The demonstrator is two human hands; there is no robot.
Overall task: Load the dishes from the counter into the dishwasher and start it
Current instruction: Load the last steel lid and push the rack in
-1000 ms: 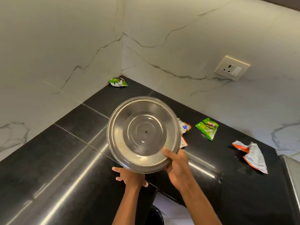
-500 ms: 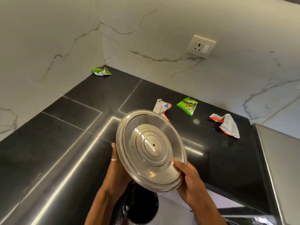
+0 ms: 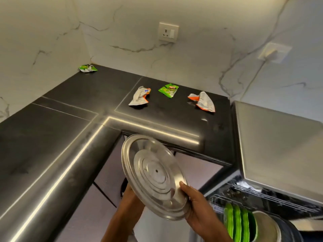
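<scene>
- Head view, the fingers: the right thumb (image 3: 185, 186) lies across the ringed face of the steel plate (image 3: 155, 175), and the rest of the right hand (image 3: 201, 208) wraps under the near rim, gripping it.
- The left hand (image 3: 129, 197) sits behind the plate's near-left edge. Its fingers are hidden by the metal, so I cannot tell whether they hold the plate or only steady it.
- What has changed: a second ago the plate was held up over the black counter (image 3: 70, 137). Now it is lower, off the counter's near edge and in front of the cabinet doors, tilted with its face turned up and left.
- The view has also swung right, and the open dishwasher rack (image 3: 262, 198) has come into sight at the near right.
- My reading: the plate is on its way from counter to dishwasher, and slotting it in comes next.
- In the rack's near corner stand green-striped dishes (image 3: 239, 220) beside a pale bowl (image 3: 267, 224). They sit just right of the right hand and may crowd the way in.
- A grey steel appliance top (image 3: 279, 145) overhangs the rack from the right.
- On the far counter lie crumpled wrappers (image 3: 139, 98), well apart from the plate; no other dishes show there.
- A wall socket (image 3: 168, 32) sits on the marble wall beyond.
</scene>
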